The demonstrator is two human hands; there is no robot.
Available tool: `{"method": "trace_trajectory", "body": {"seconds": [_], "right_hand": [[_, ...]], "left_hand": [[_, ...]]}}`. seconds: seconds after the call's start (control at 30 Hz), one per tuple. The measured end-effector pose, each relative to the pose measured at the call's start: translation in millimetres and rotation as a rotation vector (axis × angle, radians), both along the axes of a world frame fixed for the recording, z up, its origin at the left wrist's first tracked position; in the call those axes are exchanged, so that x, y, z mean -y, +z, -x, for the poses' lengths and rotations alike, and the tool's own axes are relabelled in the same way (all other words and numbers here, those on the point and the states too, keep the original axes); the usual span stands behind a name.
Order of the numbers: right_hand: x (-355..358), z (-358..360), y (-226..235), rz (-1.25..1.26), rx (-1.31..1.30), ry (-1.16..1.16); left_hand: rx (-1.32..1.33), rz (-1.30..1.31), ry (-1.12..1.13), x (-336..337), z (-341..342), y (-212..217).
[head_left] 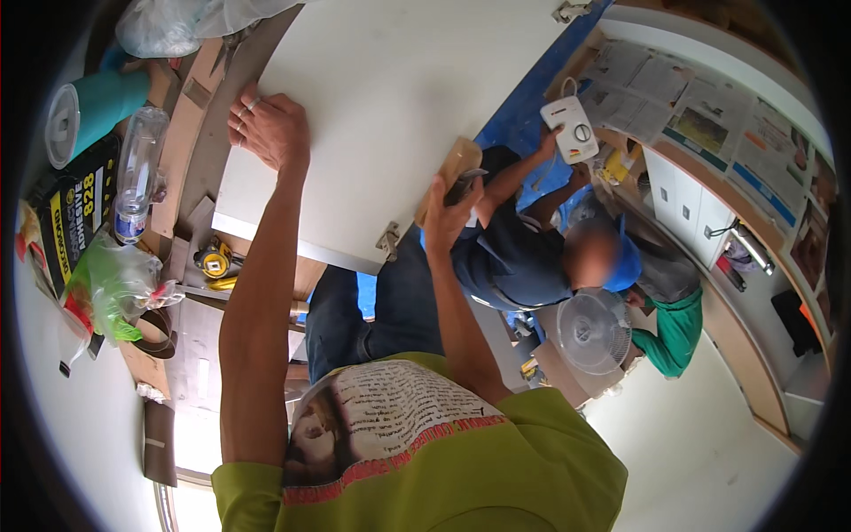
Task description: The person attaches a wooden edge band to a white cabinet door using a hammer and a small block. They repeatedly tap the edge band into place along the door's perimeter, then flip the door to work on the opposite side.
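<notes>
I see a large white flat panel (390, 115), smooth and plain, with small metal hinges (387, 239) on its near edge and far right corner. It fills the upper middle of my view. My left hand (270, 129) lies flat on the panel's left edge, fingers curled over the rim and gripping nothing else. My right hand (452, 208) is closed around a tan block (452, 168) pressed against the panel's right edge. Left of the panel sit a clear plastic bottle (137, 173), a teal cup (93, 106) and a yellow tape measure (214, 262). Right of it, another person (523, 257) crouches close, holding a white box with a dial (569, 129). Open pale floor lies nearer, to the right.
</notes>
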State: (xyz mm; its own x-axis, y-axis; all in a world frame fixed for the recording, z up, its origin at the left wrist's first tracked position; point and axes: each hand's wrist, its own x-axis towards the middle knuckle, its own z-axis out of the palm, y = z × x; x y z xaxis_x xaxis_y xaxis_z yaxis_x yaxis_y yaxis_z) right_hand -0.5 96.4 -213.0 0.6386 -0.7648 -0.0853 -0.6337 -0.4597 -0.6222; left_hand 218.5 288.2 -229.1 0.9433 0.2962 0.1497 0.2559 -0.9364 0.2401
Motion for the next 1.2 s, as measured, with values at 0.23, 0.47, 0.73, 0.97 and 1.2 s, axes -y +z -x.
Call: {"method": "trace_trajectory", "body": {"seconds": [0.23, 0.47, 0.73, 0.97, 1.2], "right_hand": [[122, -123, 0, 0.131, 0.15, -0.144], [0, -24, 13, -0.008, 0.036, -0.164], [81, -101, 24, 0.004, 0.151, -0.181], [-12, -18, 22, 0.0, 0.077, -0.116], [13, -24, 7, -0.041, 0.125, -0.171]], "left_hand": [[-0.061, -0.013, -0.027, 4, 0, -9], [-0.029, 0.0, 0.014, 0, 2, -8], [-0.092, -0.035, -0.015, -2, 3, -20], [-0.048, 0.043, 0.012, -3, 5, -8], [0.076, -0.027, -0.022, -4, 4, -18]]}}
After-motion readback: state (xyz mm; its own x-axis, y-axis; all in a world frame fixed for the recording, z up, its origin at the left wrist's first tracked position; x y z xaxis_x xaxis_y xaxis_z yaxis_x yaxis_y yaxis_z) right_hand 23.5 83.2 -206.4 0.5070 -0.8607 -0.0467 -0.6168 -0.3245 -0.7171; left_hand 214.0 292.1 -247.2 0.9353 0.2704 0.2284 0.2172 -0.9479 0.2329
